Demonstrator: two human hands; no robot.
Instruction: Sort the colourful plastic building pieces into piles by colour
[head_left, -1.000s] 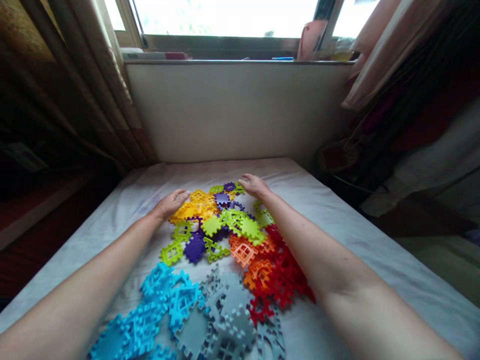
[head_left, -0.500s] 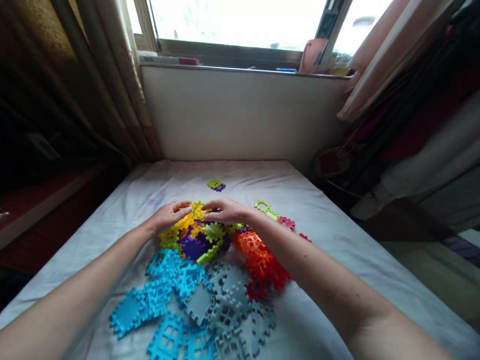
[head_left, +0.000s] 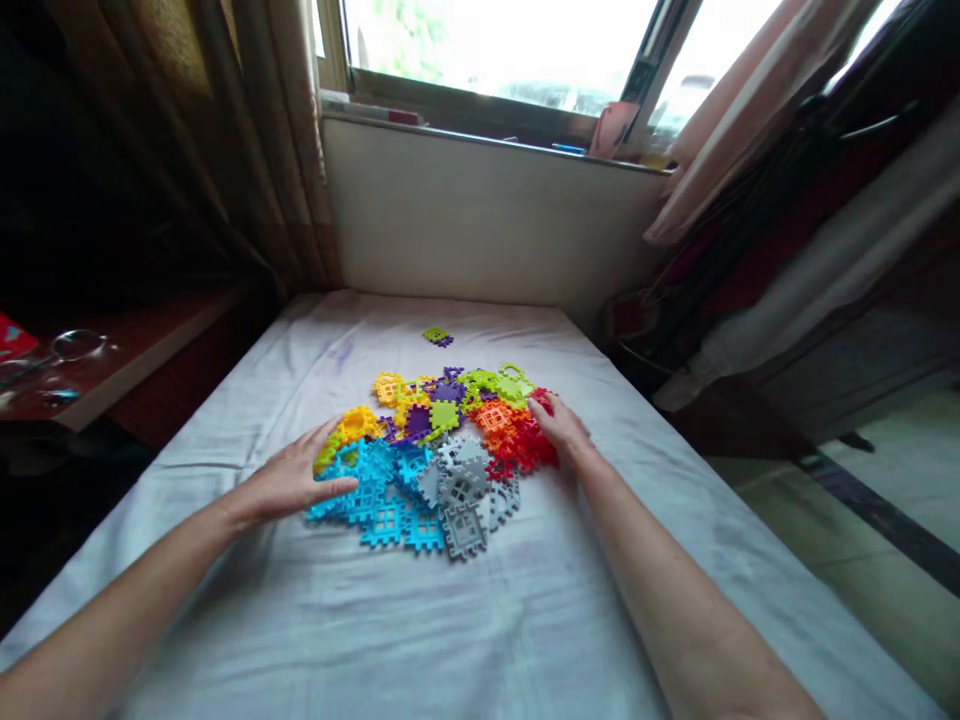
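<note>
A heap of flat, notched plastic tiles lies on a white sheet (head_left: 450, 640). Blue tiles (head_left: 379, 490) are at the near left, grey tiles (head_left: 466, 490) at the near middle, red tiles (head_left: 525, 447) at the right, orange tiles (head_left: 496, 418), yellow tiles (head_left: 358, 422), purple and green tiles (head_left: 480, 382) farther back. My left hand (head_left: 289, 483) lies flat, fingers apart, against the heap's left edge, touching blue tiles. My right hand (head_left: 561, 428) rests against the red tiles on the right edge. Neither hand holds a tile.
One small green and purple piece (head_left: 437, 337) lies apart, farther back on the sheet. A pale wall (head_left: 487, 220) and a window sill with small items rise behind. Curtains hang at both sides. A low shelf (head_left: 97, 370) stands at the left; floor drops off at the right.
Both hands drew back from the heap's far side to its left and right edges. The tiles are bunched into a tighter pile, and the view has pulled back.
</note>
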